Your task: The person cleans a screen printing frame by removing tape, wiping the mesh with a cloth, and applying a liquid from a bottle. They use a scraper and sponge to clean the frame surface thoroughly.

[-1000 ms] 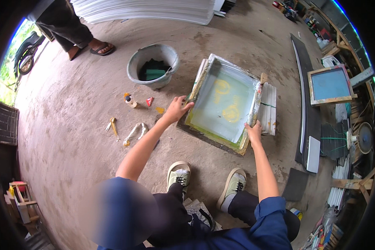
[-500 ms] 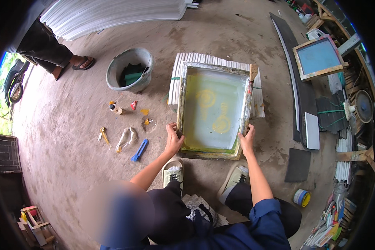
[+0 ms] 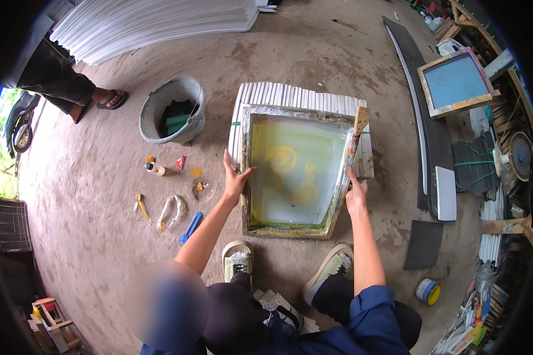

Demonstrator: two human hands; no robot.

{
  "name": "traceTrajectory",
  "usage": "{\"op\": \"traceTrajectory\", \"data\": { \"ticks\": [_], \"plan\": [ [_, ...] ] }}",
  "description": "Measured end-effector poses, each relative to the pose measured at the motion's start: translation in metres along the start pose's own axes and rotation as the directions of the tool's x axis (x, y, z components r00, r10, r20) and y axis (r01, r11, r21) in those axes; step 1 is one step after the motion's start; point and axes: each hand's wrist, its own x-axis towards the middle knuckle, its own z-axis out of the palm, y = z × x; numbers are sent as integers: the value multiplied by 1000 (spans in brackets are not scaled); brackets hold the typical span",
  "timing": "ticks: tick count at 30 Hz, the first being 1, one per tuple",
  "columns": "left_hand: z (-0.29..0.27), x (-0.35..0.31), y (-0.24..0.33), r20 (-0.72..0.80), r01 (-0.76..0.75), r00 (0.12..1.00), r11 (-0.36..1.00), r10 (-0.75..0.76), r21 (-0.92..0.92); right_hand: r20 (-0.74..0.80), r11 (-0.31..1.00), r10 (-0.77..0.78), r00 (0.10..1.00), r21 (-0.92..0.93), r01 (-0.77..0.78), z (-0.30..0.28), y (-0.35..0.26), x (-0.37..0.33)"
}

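A screen printing frame (image 3: pixel 293 232) with pale mesh and yellow-green marks lies over a strapped stack of white sheets (image 3: pixel 296 94), its near end jutting past the stack. My left hand (image 3: pixel 236 182) is at the frame's left side, thumb on its edge and a finger stretched out along the stack. My right hand (image 3: pixel 356 194) grips the frame's right side with the index finger extended; its other fingers are partly hidden. A wooden handle with holes (image 3: pixel 362 118) stands at the frame's far right corner.
Left are a grey bucket (image 3: pixel 150 124) holding dark cloth, a small bottle (image 3: pixel 155 169) and a blue cutter (image 3: pixel 190 228). Right are another screen frame (image 3: pixel 456 83), a dark board (image 3: pixel 423 244) and a paint can (image 3: pixel 428 291). A person's sandalled foot (image 3: pixel 112 99) is far left.
The frame has come down nearer to me and slightly left, tilting a little. My left hand has loosened and slid up its side. My right hand has shifted up slightly.
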Motion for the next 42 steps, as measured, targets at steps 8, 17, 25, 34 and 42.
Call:
{"op": "traceTrajectory", "data": {
  "ticks": [8,17,25,34,42],
  "plan": [
    [22,61,-4,-43,-125,991,992,125,2,41,998,-64,997,-25,65,14,-11,52],
    [42,119,18,39,-98,994,994,99,-39,111,996,-39,993,-78,48,43,-29,117],
    [7,46,-31,171,-147,981,912,87,382,144,550,-132,981,-812,194,-4,17,54],
    [-19,23,-16,113,-207,975,609,190,766,318,87,7,948,-945,316,-31,-46,20],
    [-35,-18,48,273,-238,961,638,46,732,356,-19,266,896,-927,375,-62,-212,-125]
  ]
}}
